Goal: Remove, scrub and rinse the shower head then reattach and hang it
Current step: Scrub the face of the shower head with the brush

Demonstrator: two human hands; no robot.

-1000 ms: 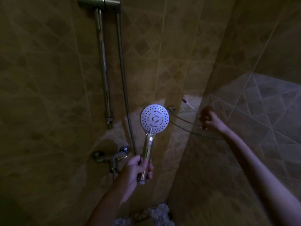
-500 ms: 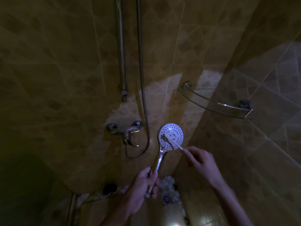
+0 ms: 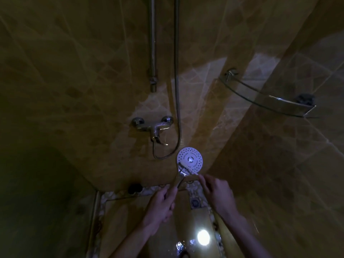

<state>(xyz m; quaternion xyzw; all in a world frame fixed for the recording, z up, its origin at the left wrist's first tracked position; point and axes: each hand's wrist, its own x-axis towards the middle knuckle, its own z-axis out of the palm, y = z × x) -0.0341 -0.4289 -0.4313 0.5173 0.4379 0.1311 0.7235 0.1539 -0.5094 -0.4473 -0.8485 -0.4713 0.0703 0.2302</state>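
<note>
The setting is a dim shower corner with brown tiled walls. A vertical rail and a hose run down the rear wall; the hose loops beneath the tap. A glass corner shelf is mounted to the right. A drain sits in the floor below, near a bright light reflection.

The shower head is held in front of the wall, below and right of the tap, with its white perforated face toward the camera. The left hand grips the lower handle, fingers curled around it; the round face lies above and to the right of this hand. The right hand pinches a thin brush, whose tip lies against the lower edge of the face. The brush type cannot be told clearly.
</note>
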